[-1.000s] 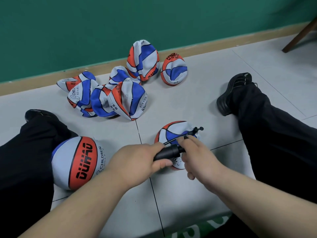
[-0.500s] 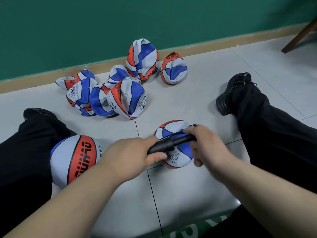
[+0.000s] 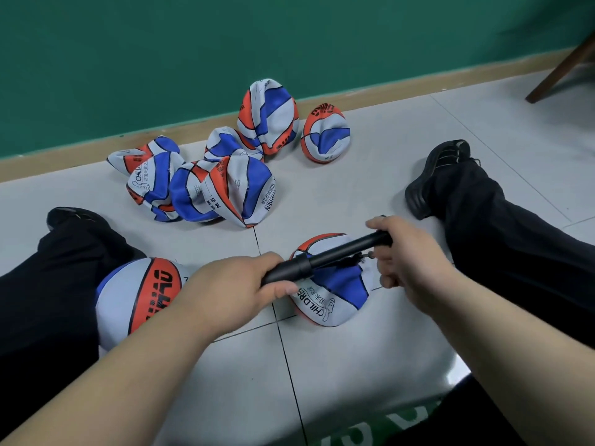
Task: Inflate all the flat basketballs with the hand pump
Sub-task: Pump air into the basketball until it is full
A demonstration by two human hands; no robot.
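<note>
A black hand pump [image 3: 325, 259] lies slanted above a flat red, white and blue basketball [image 3: 335, 294] on the floor between my legs. My left hand [image 3: 238, 291] grips the pump's near end. My right hand [image 3: 409, 259] grips its far end, with a short black hose and needle hanging by its fingers. A full round basketball [image 3: 138, 297] leans against my left leg. Several flat basketballs [image 3: 222, 188] lie heaped near the wall, one more flat ball [image 3: 325, 135] to their right.
My legs in black trousers and black shoes [image 3: 434, 175] spread to both sides on the grey tiled floor [image 3: 370, 188]. A green wall [image 3: 225, 43] with a tan skirting runs behind. A brown chair leg [image 3: 560, 69] stands at the top right.
My right hand has slid along the pump toward its far end and now covers it. The pump has swung a little up and to the right over the flat ball.
</note>
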